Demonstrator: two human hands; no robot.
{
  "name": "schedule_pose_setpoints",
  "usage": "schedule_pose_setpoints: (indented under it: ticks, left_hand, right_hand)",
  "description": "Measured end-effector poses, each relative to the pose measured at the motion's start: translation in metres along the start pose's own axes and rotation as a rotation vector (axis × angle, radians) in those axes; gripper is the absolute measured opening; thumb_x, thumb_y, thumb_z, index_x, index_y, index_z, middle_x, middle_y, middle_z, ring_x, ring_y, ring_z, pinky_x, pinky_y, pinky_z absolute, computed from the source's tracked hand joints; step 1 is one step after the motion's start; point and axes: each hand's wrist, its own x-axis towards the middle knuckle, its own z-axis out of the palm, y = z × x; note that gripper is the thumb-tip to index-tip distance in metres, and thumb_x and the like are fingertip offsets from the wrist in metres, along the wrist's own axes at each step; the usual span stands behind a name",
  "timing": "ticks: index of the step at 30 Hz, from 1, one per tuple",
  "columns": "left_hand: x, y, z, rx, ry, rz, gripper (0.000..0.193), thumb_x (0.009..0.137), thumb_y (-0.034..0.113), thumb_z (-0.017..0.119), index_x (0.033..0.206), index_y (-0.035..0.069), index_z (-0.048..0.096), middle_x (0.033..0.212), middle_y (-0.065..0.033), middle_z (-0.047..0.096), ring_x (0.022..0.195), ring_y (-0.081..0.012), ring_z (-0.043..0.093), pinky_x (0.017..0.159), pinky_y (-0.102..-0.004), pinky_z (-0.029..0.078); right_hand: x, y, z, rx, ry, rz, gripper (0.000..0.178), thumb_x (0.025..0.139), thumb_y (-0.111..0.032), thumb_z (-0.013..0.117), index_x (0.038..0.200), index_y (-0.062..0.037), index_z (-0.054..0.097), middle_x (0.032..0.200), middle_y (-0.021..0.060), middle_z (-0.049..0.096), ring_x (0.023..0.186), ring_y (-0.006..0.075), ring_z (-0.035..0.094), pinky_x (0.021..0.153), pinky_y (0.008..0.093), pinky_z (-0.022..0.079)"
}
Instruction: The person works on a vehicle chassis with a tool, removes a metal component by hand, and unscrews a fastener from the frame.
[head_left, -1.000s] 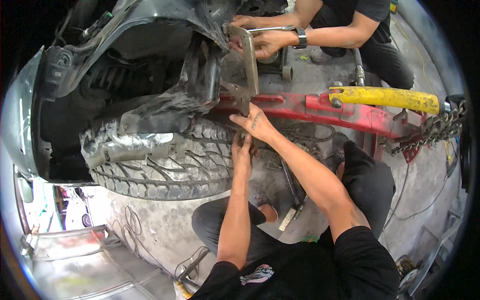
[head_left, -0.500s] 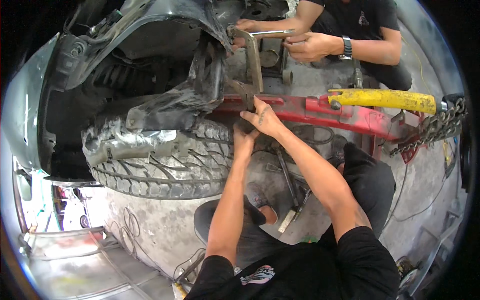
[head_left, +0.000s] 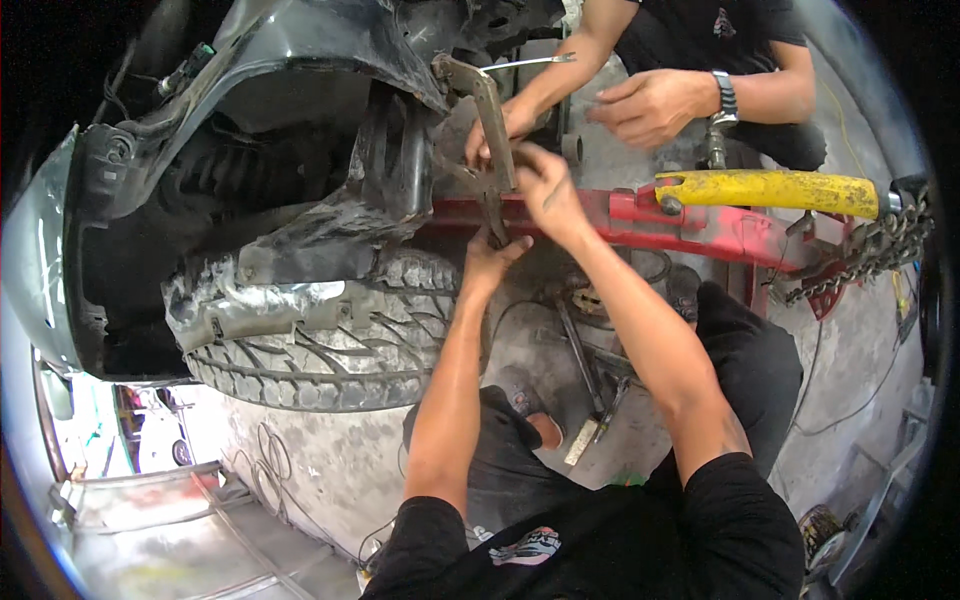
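**Pinch risk at the metal bracket**

From my remote seat, the metal bracket stands at twelve o'clock. The left hand grasps its lower end; the right hand is blurred beside it, so I can't tell its grip. A co-worker's hand crowds in; I judge a left-hand slip could trap fingers.

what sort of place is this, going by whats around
Most likely a vehicle body repair shop: there is a grey vehicle body with its wheel arch exposed above a knobbly tyre, a red steel beam with a yellow arm over it, and a heavy chain.
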Motion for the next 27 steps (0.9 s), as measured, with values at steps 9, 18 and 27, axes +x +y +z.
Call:
schedule_pose_setpoints:
  ticks: [9, 18, 27]
  left_hand:
    - [-0.007, 0.027, -0.005, 0.295, 0.023, -0.078, 0.084, 0.076, 0.044, 0.086, 0.133, -0.009, 0.054, 0.121, -0.0198, 0.065, 0.115, -0.0294, 0.06, 0.098, -0.038, 0.047]
    - [-0.012, 0.028, -0.009, 0.374, 0.0, -0.106, 0.081, 0.077, 0.049, 0.084, 0.128, -0.008, 0.057, 0.119, -0.027, 0.068, 0.115, -0.0372, 0.065, 0.095, -0.0421, 0.05]
    - [-0.014, 0.038, -0.007, 0.29, -0.063, -0.169, 0.071, 0.08, 0.034, 0.083, 0.13, -0.009, 0.056, 0.126, -0.0201, 0.065, 0.115, -0.0273, 0.062, 0.097, -0.0355, 0.047]
  right_hand:
    - [0.085, -0.051, -0.005, 0.63, 0.228, 0.244, 0.035, 0.095, -0.027, 0.071, 0.103, 0.0052, 0.06, 0.095, 0.019, 0.07, 0.081, 0.026, 0.07, 0.074, 0.0373, 0.059]
    - [0.093, -0.037, -0.005, 0.516, 0.189, 0.073, 0.028, 0.098, -0.017, 0.066, 0.107, 0.0087, 0.06, 0.097, 0.0205, 0.07, 0.085, 0.0283, 0.07, 0.077, 0.0405, 0.06]
    - [0.1, -0.034, -0.014, 0.477, 0.14, 0.091, 0.025, 0.097, -0.017, 0.066, 0.11, 0.0043, 0.062, 0.096, 0.0151, 0.07, 0.083, 0.0249, 0.07, 0.074, 0.0385, 0.06]
